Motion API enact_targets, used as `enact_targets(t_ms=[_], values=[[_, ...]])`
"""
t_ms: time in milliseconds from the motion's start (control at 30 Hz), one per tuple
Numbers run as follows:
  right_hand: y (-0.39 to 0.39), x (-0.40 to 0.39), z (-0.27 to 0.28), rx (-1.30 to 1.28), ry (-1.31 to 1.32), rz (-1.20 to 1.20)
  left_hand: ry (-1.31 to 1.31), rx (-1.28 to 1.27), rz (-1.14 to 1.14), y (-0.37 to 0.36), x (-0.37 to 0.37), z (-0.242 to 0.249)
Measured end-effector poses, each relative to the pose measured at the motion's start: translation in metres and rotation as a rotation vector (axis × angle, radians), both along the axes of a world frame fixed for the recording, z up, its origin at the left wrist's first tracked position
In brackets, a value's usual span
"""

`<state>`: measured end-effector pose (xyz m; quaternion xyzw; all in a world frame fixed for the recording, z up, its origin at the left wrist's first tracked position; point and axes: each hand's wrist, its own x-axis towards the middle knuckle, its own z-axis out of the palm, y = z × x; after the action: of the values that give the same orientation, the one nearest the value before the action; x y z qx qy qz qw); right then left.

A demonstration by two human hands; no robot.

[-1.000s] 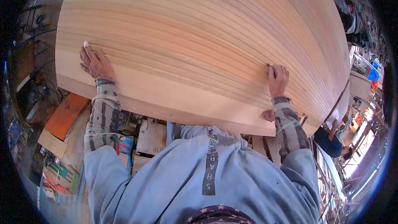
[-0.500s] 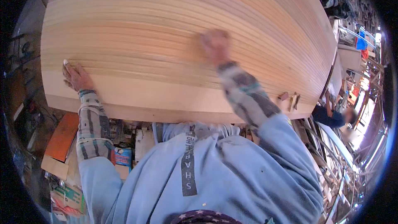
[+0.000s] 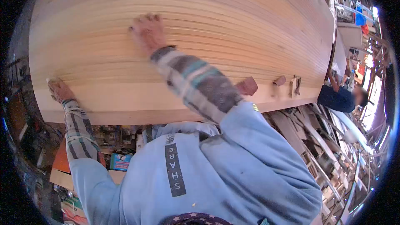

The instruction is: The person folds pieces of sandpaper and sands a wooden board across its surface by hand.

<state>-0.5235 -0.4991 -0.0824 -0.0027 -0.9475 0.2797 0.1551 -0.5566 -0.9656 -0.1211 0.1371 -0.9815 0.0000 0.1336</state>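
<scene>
A broad pale wooden panel (image 3: 104, 114) with fine parallel grooves or grain lines stretches across the view. Near its left end, my left hand (image 3: 61, 91) lies on the smooth front strip, fingers slightly apart, with something white at one fingertip. Slightly blurred, my right hand (image 3: 149, 33) is palm down over the lined surface, left of centre, its fingertips apart and nothing visible in it. Beside my right sleeve lies a reddish-brown piece (image 3: 248, 86). A smaller reddish-brown piece (image 3: 279, 81) and a narrow wooden item with dark parts (image 3: 295, 86) are farther right.
Beyond the panel's right end is another person (image 3: 339, 98) in dark clothing. Long strips and scraps of wood (image 3: 316, 141) are piled at the lower right. Below the left front edge are a blue box (image 3: 121, 162) and cardboard (image 3: 62, 179).
My right hand has moved left and farther across the panel, its fist loosened into spread fingers. The larger reddish-brown piece now shows beside my sleeve. The view has shifted slightly.
</scene>
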Motion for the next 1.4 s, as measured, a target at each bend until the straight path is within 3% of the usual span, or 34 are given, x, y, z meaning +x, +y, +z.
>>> enact_targets(t_ms=[100, 133, 200, 233, 267, 300, 333, 367, 467, 500, 533, 567, 600, 700, 767, 833, 867, 933, 967, 1000, 1033, 1067, 1133, 1233, 1300, 1367, 1400], values=[[0.049, 0.025, 0.008, 0.080, 0.006, 0.025, 0.033, 0.023, -0.014, -0.027, -0.004, -0.023], [0.081, 0.045, 0.000, 0.116, -0.007, 0.048, 0.049, -0.094, -0.126, -0.030, 0.006, -0.027], [0.184, 0.107, -0.007, 0.180, -0.177, 0.036, 0.061, -0.233, -0.321, -0.025, 0.034, -0.032], [0.248, 0.143, -0.004, 0.289, -0.058, 0.032, 0.056, -0.235, -0.319, -0.011, 0.047, -0.034], [0.313, 0.180, -0.001, 0.400, 0.064, 0.014, 0.064, -0.117, -0.269, 0.009, 0.062, -0.035], [0.360, 0.208, 0.023, 0.553, -0.292, -0.079, 0.068, -0.062, -0.243, 0.028, 0.074, -0.033], [0.411, 0.235, 0.034, 0.606, -0.235, -0.098, 0.075, -0.008, -0.218, 0.049, 0.086, -0.030], [0.457, 0.261, 0.029, 0.380, -0.192, -0.252, 0.050, 0.075, -0.201, 0.072, 0.098, -0.026], [0.479, 0.268, 0.045, 0.563, -0.275, -0.219, 0.032, 0.151, -0.171, 0.150, 0.128, -0.027], [0.464, 0.262, 0.037, 0.432, -0.234, -0.212, 0.038, 0.148, -0.170, 0.184, 0.134, -0.023], [0.430, 0.248, 0.022, 0.301, -0.194, -0.207, 0.044, 0.146, -0.168, 0.219, 0.139, -0.019], [0.393, 0.231, 0.003, 0.403, -0.170, -0.219, 0.062, 0.203, -0.167, 0.268, 0.144, -0.007], [0.354, 0.209, -0.006, 0.314, -0.018, -0.204, 0.078, 0.258, -0.170, 0.309, 0.147, 0.003], [0.250, 0.139, 0.000, 0.095, 0.119, -0.118, -0.026, 0.263, -0.199, 0.389, 0.147, 0.025], [0.259, 0.131, 0.016, 0.160, 0.191, -0.113, -0.038, 0.286, -0.237, 0.441, 0.150, 0.031], [0.299, 0.152, 0.003, 0.232, 0.256, -0.097, -0.054, 0.315, -0.263, 0.484, 0.154, 0.032], [0.342, 0.181, -0.019, -0.211, -0.030, -0.141, -0.058, 0.343, -0.283, 0.494, 0.153, 0.036], [0.447, 0.249, -0.003, 0.164, -0.290, -0.093, -0.066, 0.373, -0.297, 0.505, 0.155, 0.035], [0.498, 0.283, 0.020, 0.435, -0.223, -0.119, -0.059, 0.354, -0.312, 0.503, 0.154, 0.036], [0.560, 0.319, 0.005, 0.679, -0.292, -0.198, -0.050, 0.330, -0.327, 0.502, 0.152, 0.036], [0.590, 0.336, 0.043, 0.661, -0.641, -0.372, -0.043, 0.324, -0.320, 0.500, 0.150, 0.030], [0.634, 0.366, 0.045, 0.423, -0.439, -0.366, -0.034, 0.279, -0.327, 0.496, 0.150, 0.023], [0.656, 0.392, 0.052, 0.360, -0.423, -0.479, -0.029, 0.226, -0.329, 0.489, 0.149, 0.025], [0.602, 0.387, 0.034, 0.288, -0.370, -0.313, -0.038, 0.277, -0.300, 0.496, 0.152, 0.032], [0.519, 0.356, 0.040, 0.267, -0.280, -0.167, -0.039, 0.223, -0.312, 0.497, 0.149, 0.036], [0.434, 0.307, 0.055, 0.117, -0.177, 0.071, -0.055, 0.199, -0.313, 0.496, 0.148, 0.035], [0.394, 0.292, 0.035, -0.165, -0.257, -0.040, -0.072, 0.182, -0.320, 0.494, 0.149, 0.037]])
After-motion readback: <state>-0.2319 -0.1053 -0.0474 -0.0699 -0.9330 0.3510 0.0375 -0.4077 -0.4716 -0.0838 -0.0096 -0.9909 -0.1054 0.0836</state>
